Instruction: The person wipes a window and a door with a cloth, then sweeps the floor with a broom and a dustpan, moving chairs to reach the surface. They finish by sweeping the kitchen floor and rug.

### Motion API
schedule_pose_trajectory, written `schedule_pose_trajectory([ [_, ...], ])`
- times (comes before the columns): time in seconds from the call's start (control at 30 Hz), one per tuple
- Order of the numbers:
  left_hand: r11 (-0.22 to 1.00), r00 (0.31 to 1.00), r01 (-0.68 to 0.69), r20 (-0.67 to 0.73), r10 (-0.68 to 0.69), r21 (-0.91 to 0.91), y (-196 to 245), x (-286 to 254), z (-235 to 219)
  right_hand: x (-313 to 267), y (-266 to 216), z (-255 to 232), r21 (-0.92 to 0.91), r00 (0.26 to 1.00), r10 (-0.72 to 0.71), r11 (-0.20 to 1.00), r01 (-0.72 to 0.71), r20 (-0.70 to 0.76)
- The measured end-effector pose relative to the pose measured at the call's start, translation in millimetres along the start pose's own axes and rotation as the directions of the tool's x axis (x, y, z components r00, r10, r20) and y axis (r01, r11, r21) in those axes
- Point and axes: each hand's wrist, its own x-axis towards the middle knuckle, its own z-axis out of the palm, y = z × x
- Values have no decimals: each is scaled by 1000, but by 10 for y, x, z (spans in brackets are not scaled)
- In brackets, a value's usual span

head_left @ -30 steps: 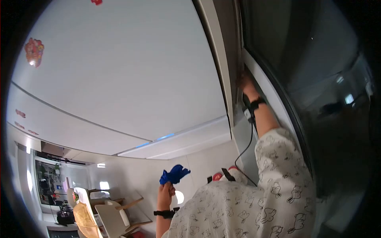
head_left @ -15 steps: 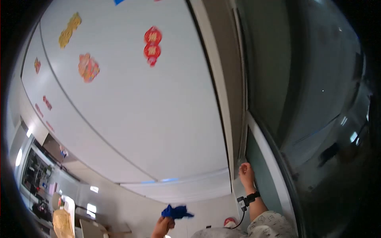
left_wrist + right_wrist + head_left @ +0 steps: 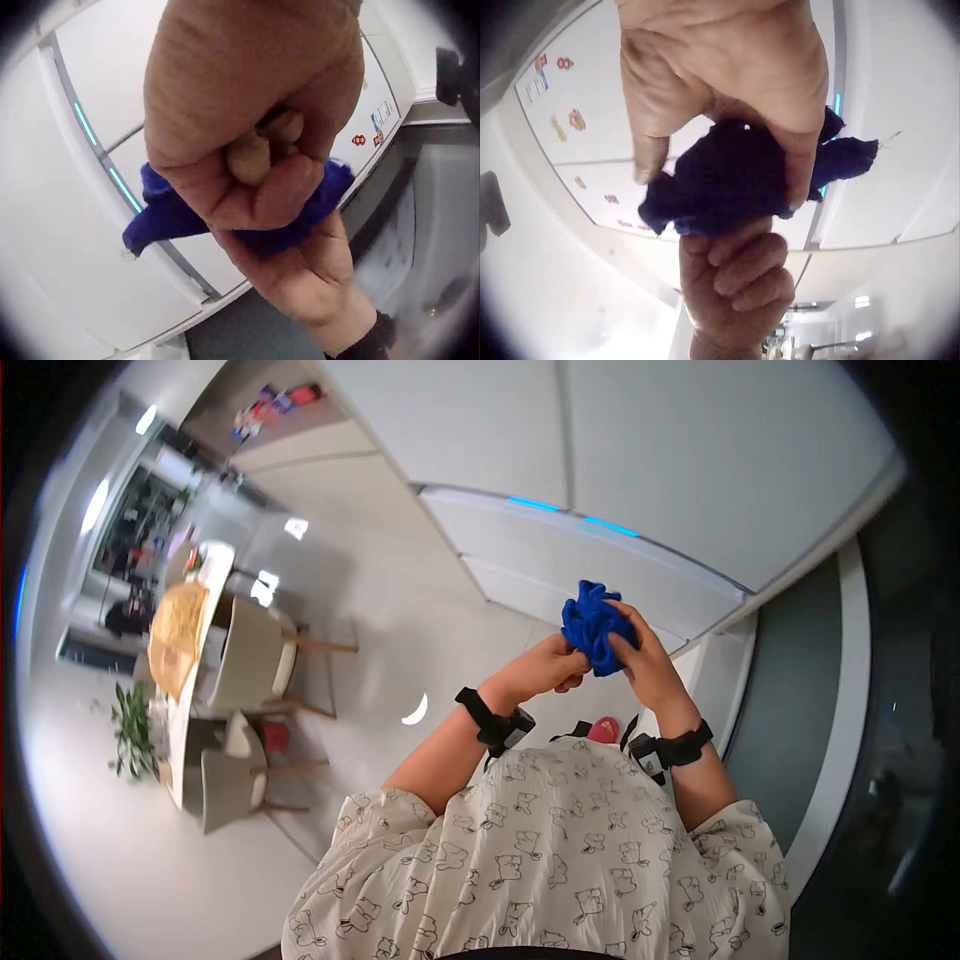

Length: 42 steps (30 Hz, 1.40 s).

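Both hands (image 3: 548,666) (image 3: 652,668) have met on the blue cloth (image 3: 592,622) (crumpled).

We can read no words, numbers or brands anywhere here; on the white door (image 3: 607,82) seen from the right wrist we find a red sticker (image 3: 565,64) and a blue-and-white label (image 3: 537,87), and the left wrist view shows both on the same door, but they are too small and blurred for us to make out any lettering
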Motion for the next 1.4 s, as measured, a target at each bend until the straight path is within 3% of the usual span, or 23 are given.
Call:
schedule_pose_trajectory([
  [0.03, 997, 1000, 11, -8, -10, 74, -46, 12, 15, 15, 43, -23, -104, 995, 36, 994, -46, -92],
  [0.07, 990, 996, 82, 53, -76, -117, -46, 16, 12, 7, 113, -30, 1, 972, 21, 1000, -21, -233],
  [0.1, 989, 996, 76, 51, -70, -125, -43, 51, 2, 35, 194, -121, -6, 973, 25, 1000, -27, -228],
  [0.13, 884, 997, 77, 35, -68, -461, -59, 58, -5, 58, 294, -261, 213, 942, 31, 976, 44, -335],
  [0.17, 669, 998, 60, 19, -68, -741, -78, 63, -17, 55, 342, -391, 410, 897, 65, 902, 134, -436],
  [0.2, 659, 998, 39, -8, -68, -751, -73, 33, -23, 24, 352, -513, 478, 882, 115, 868, 135, -458],
  [0.27, 488, 999, -51, -46, 23, -871, 2, -22, 27, -112, 203, -555, 549, 851, 197, 827, 123, -487],
  [0.3, 403, 996, -85, -61, 72, -911, 35, -16, 22, -176, 327, -756, 549, 913, 130, 828, 114, -386],
  [0.33, 345, 980, -50, 21, 198, -937, -73, 20, -60, -217, 249, -643, 540, 850, 217, 837, 91, -480],
  [0.37, 343, 979, -66, 4, 201, -937, -40, 0, -47, -257, 165, -543, 533, 769, 297, 844, 66, -566],
  [0.47, 350, 983, -143, -92, 159, -926, 60, -27, -8, -385, 307, -559, 415, 735, 284, 910, -3, -616],
  [0.5, 348, 975, -163, -98, 197, -923, 73, -37, -13, -373, 323, -579, 417, 739, 283, 909, -3, -611],
  [0.57, 347, 966, -187, -109, 233, -919, 91, -56, -31, -349, 333, -580, 248, 802, 224, 964, -98, -554],
  [0.7, 343, 947, -233, -131, 295, -910, 94, -8, -72, -264, 139, -358, 35, 825, 34, 999, -17, -565],
  [0.77, 332, 946, -237, -140, 292, -913, 67, 19, -98, -246, 42, -273, -334, 904, -81, 940, -71, -420],
  [0.87, 283, 948, -269, -201, 246, -921, -4, 59, -119, -229, 89, -243, -374, 926, -118, 927, -28, -360],
  [0.97, 364, 949, -308, -310, 54, -879, -177, 158, -223, -234, 242, -354, -444, 921, -205, 895, 39, -331],
  [1.0, 426, 940, -301, -340, -16, -853, -298, 148, -310, -229, 260, -320, -412, 929, -163, 911, 13, -332],
  [1.1, 451, 907, -268, -380, -179, -851, -591, 20, -405, -219, 357, -356, -395, 928, -30, 909, -129, -372],
  [1.17, 362, 891, -300, -395, -223, -883, -759, -114, -431, -237, 381, -265, -404, 916, -103, 912, -69, -388],
  [1.2, 339, 913, -295, -368, -174, -893, -714, -115, -457, -192, 319, -309, -431, 902, -154, 901, -39, -404],
  [1.27, 315, 903, -307, -380, -204, -898, -667, -145, -495, -166, 251, -320, -387, 913, -151, 922, -7, -378],
  [1.4, 356, 920, -264, -345, -188, -897, -577, -101, -506, -124, 260, -580, -379, 839, -216, 925, 13, -500],
])
